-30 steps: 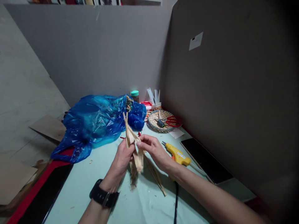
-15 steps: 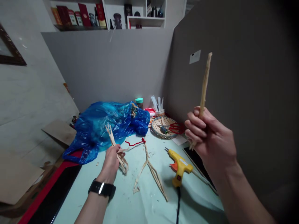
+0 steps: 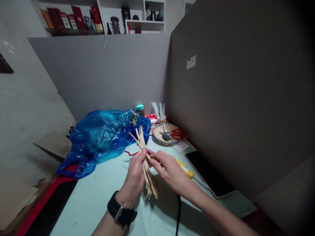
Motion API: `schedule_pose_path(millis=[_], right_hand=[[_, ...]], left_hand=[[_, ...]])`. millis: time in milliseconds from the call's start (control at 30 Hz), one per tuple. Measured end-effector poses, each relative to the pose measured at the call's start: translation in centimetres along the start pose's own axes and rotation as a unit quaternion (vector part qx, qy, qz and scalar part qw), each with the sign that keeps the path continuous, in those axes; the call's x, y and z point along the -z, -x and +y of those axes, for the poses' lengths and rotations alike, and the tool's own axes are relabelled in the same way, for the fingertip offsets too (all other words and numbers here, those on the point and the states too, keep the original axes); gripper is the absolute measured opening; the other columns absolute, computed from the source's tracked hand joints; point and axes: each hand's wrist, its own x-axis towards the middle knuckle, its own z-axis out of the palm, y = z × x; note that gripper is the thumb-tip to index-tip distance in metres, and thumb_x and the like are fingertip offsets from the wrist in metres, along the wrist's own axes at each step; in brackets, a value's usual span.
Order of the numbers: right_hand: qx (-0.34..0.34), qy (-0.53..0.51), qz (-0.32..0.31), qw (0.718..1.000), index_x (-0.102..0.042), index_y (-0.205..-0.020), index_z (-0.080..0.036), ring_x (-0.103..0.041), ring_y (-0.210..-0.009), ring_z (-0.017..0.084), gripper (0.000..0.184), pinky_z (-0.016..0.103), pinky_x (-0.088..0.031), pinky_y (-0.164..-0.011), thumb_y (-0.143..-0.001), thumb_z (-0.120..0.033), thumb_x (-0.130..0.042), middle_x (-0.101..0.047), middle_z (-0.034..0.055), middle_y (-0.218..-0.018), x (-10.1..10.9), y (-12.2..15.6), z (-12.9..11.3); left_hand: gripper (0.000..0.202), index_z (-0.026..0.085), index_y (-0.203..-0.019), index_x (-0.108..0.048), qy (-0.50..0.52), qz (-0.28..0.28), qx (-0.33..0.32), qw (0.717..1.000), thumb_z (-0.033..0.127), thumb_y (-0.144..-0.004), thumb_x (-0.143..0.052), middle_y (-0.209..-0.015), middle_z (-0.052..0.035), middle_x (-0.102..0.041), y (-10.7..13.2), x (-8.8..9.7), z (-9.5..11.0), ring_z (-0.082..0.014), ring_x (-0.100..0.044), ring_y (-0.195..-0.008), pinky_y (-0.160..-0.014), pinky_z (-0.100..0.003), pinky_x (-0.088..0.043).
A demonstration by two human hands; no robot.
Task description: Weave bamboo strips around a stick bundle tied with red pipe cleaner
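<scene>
In front of me my left hand, with a black watch on its wrist, is closed round a bundle of pale dried plant strips. The strips' narrow ends fan upward and their wide, crumpled ends hang below. From the right, my right hand meets the bundle, its thumb and fingers pinched on a strip at the bundle's side. Behind that hand lies a yellow glue gun, partly covered. A short length of red cord shows on the table left of the bundle. My hands hide the table area behind them.
A blue plastic bag fills the table's back left. Behind the hands are a round woven basket holding scissors and thread, a cup of glue sticks and a green-lidded jar. A dark tablet lies right. Grey partitions enclose the table.
My right hand has come down and left from its raised position, bringing its strip to the bundle. My left hand has moved right with the bundle, and the view has shifted slightly.
</scene>
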Motion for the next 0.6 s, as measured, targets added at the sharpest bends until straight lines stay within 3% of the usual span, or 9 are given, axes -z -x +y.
schedule_pose_path(millis=[67,133,167,233,300,367,500,600], right_hand=[[-0.027,0.021,0.076,0.996,-0.059,-0.090,-0.020,-0.055,-0.087,0.020,0.024,0.032,-0.039,-0.078,-0.092,-0.040,-0.045,-0.061,0.0065,-0.093,1.2,-0.4,0.3],[-0.046,-0.003,0.100,0.994,-0.057,-0.094,-0.020,-0.056,-0.091,0.021,0.027,0.033,-0.039,-0.081,-0.090,-0.045,-0.048,-0.062,0.0067,-0.097,2.1,-1.0,0.5],[-0.057,-0.031,0.070,0.995,-0.056,-0.093,-0.020,-0.057,-0.092,0.021,0.028,0.033,-0.040,-0.082,-0.090,-0.046,-0.048,-0.063,0.0063,-0.097,2.3,-1.2,0.5],[-0.092,-0.126,-0.013,0.988,-0.054,-0.090,-0.020,-0.060,-0.089,0.020,0.029,0.033,-0.043,-0.079,-0.091,-0.047,-0.045,-0.065,0.0054,-0.094,2.2,-1.7,0.7],[-0.140,-0.234,-0.058,0.960,-0.052,-0.088,-0.019,-0.062,-0.084,0.020,0.030,0.032,-0.046,-0.074,-0.091,-0.048,-0.043,-0.066,0.0055,-0.089,1.6,-1.9,1.0],[-0.165,-0.296,-0.054,0.939,-0.052,-0.088,-0.019,-0.063,-0.081,0.019,0.029,0.031,-0.048,-0.072,-0.090,-0.047,-0.047,-0.067,0.0062,-0.088,1.2,-1.9,1.2],[-0.169,-0.339,0.008,0.926,-0.055,-0.085,-0.019,-0.059,-0.061,0.014,0.025,0.026,-0.045,-0.056,-0.085,-0.044,-0.055,-0.064,0.0031,-0.073,1.7,-2.5,1.3],[-0.174,-0.398,0.094,0.896,-0.056,-0.081,-0.020,-0.043,-0.044,0.006,0.017,0.021,-0.034,-0.043,-0.081,-0.035,-0.063,-0.047,-0.0040,-0.059,2.8,-3.4,0.4]], left_hand=[[0.026,0.013,-0.076,-0.058,-0.002,0.009,-0.001,1.000,0.035,-0.071,-0.072,-0.077,-0.0027,-0.061,0.1,-0.5,-0.5,-0.0115,-0.058,-0.069,-0.063,-0.022,-0.050],[0.028,0.015,-0.072,-0.052,-0.014,0.000,0.027,1.000,0.038,-0.075,-0.067,-0.067,0.0002,-0.057,0.7,-1.6,-1.1,-0.0104,-0.056,-0.061,-0.059,-0.023,-0.049],[0.030,0.016,-0.069,-0.048,-0.025,-0.010,0.043,0.999,0.040,-0.077,-0.064,-0.058,0.0038,-0.049,1.1,-2.3,-1.5,-0.0079,-0.049,-0.050,-0.051,-0.021,-0.046],[0.034,0.019,-0.068,-0.039,-0.051,-0.028,0.081,0.995,0.045,-0.079,-0.058,-0.048,0.0106,-0.029,1.9,-3.8,-2.3,-0.0030,-0.025,-0.036,-0.036,-0.014,-0.025],[0.033,0.022,-0.078,-0.040,-0.081,-0.026,0.075,0.994,0.051,-0.080,-0.054,-0.051,0.0113,-0.027,2.4,-4.9,-3.1,-0.0034,-0.021,-0.037,-0.035,-0.014,-0.018],[0.035,0.022,-0.079,-0.039,-0.120,-0.033,0.083,0.989,0.056,-0.082,-0.049,-0.052,0.0105,-0.027,2.5,-5.5,-3.8,-0.0045,-0.023,-0.038,-0.035,-0.014,-0.018],[0.035,0.022,-0.082,-0.042,-0.118,-0.039,0.078,0.989,0.056,-0.083,-0.047,-0.053,0.0087,-0.031,2.9,-5.3,-4.3,-0.0059,-0.028,-0.040,-0.038,-0.016,-0.021],[0.035,0.020,-0.079,-0.046,-0.075,-0.081,0.116,0.987,0.054,-0.079,-0.055,-0.053,0.0080,-0.033,3.9,-4.9,-4.0,-0.0056,-0.025,-0.041,-0.040,-0.017,-0.020]])
